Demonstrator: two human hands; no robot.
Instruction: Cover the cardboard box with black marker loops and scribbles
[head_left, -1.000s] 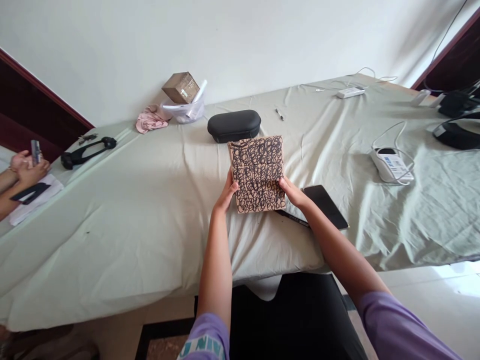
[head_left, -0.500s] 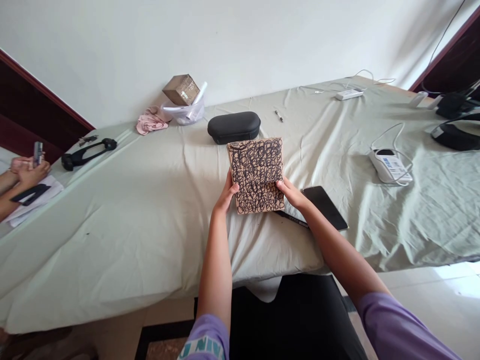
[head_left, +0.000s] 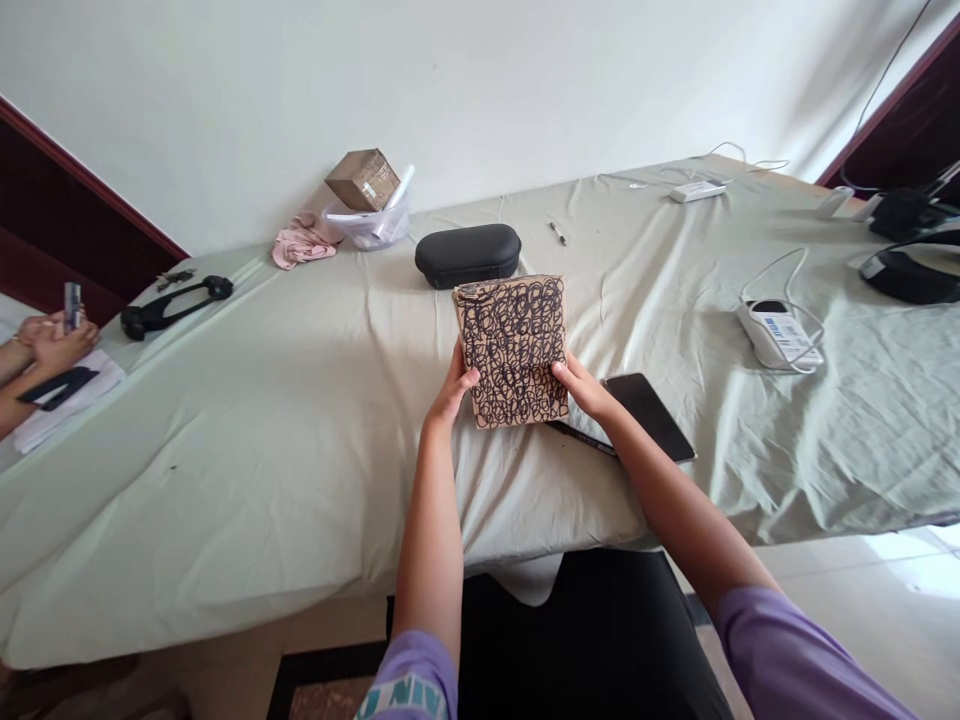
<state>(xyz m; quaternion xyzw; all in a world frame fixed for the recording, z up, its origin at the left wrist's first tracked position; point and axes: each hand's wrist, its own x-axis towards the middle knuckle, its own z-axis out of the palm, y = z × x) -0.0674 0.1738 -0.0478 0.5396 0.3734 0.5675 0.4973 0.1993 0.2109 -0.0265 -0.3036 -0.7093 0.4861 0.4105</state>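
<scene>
Between my two hands is a flat brown cardboard box (head_left: 514,350), its face covered in black looping scribbles. My left hand (head_left: 453,388) grips its left edge, thumb on the front. On the right edge, my right hand (head_left: 579,384) holds it the same way. The fingers behind the box are hidden. A dark tablet (head_left: 651,414) lies beside my right forearm, and a black strap-like or pen-like item (head_left: 583,438) runs partly under that arm. Just beyond the box sits a black oval hard case (head_left: 468,252).
A pale green cloth (head_left: 285,460) covers the table. At the back stand a plastic tub (head_left: 367,230) with a small carton (head_left: 363,180), a pink cloth (head_left: 304,240) and a pen (head_left: 558,234). A white device with a cable (head_left: 780,334) lies right. Another person's hands (head_left: 60,340) hold a phone at left.
Almost nothing differs. Both hands keep the scribbled box in nearly the same place; the view has shifted very slightly.
</scene>
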